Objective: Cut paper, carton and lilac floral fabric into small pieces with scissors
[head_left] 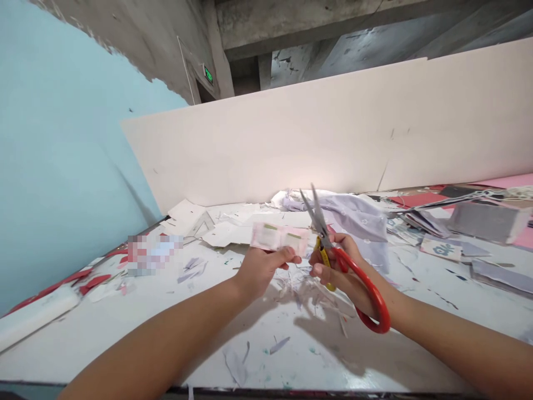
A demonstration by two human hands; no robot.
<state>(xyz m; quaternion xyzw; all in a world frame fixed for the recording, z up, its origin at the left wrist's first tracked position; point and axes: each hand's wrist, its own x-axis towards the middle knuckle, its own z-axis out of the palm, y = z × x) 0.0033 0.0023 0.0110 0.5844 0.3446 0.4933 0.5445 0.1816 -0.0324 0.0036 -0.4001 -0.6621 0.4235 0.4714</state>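
Note:
My left hand [259, 271] is closed on a flat pale pink-and-white piece [266, 238] with two short olive strips on it, the thumb lying across its lower right part. To the right, my right hand [347, 275] grips a pair of scissors [377, 300] with red handles. Its blades point up and away, slightly parted, and do not touch the pink piece. A narrow yellow item [323, 256] with dark markings shows among the right fingers; I cannot tell what it is. Thin paper scraps [302, 286] lie under both hands on the white table [175, 339].
Lilac cloth [353, 214] lies crumpled behind my right hand. White card pieces [231, 233] are at the back. Fabric pieces and a grey panel [483, 222] are on the right, red scraps [94, 283] and a white roll [41, 314] on the left. A pale board [291, 150] borders the table's far side.

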